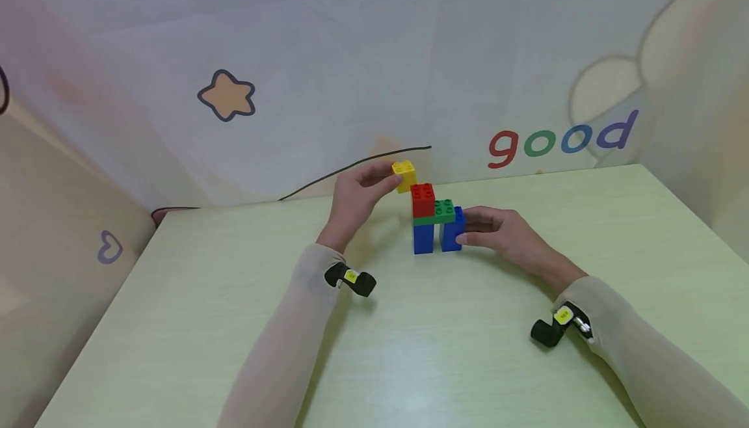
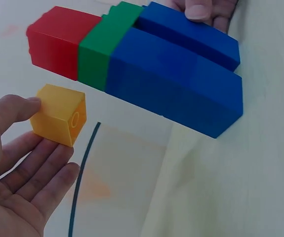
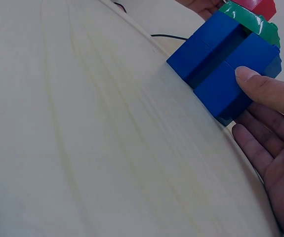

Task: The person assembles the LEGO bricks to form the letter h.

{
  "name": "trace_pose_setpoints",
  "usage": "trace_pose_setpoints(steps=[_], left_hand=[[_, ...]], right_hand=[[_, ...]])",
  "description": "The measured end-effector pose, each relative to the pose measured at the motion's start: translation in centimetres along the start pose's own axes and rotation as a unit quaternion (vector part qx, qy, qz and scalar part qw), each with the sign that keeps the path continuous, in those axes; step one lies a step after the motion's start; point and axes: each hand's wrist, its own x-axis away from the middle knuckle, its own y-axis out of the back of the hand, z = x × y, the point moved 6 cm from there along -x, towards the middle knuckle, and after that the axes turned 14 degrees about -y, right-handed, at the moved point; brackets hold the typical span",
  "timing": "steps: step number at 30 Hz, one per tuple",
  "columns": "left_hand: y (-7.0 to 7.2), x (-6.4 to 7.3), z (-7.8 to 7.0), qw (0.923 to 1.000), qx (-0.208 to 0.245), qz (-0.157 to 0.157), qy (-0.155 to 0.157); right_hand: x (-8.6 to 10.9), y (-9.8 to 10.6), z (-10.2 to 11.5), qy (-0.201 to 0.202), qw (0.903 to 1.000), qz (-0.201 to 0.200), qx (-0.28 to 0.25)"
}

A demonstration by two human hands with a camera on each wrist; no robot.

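Observation:
My left hand (image 1: 355, 199) pinches a yellow building block (image 1: 404, 176) between thumb and fingers, up and to the left of a small block structure. In the left wrist view the hollow underside of the yellow block (image 2: 60, 114) shows. Two blue block columns (image 1: 424, 238) stand side by side with a narrow gap between them. A green block (image 1: 445, 211) bridges their tops, and a red block (image 1: 422, 200) sits on its left end. With thumb and fingers, my right hand (image 1: 504, 233) grips the right blue column (image 3: 240, 74) from its right side.
The structure stands on a pale wooden table (image 1: 409, 350), toward its back edge. Behind rises a printed backdrop (image 1: 351, 90) with a star and the word "good". A black wrist camera (image 1: 350, 278) sits on the left sleeve, another (image 1: 560, 324) on the right.

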Motion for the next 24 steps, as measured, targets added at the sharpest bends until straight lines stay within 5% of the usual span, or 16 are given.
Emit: trace_pose_setpoints(steps=[24], left_hand=[[0.5,0.4,-5.5,0.9972,-0.004,-0.003,-0.075]], right_hand=[[-0.1,0.1,-0.2,-0.006,1.0000,-0.001,0.003]])
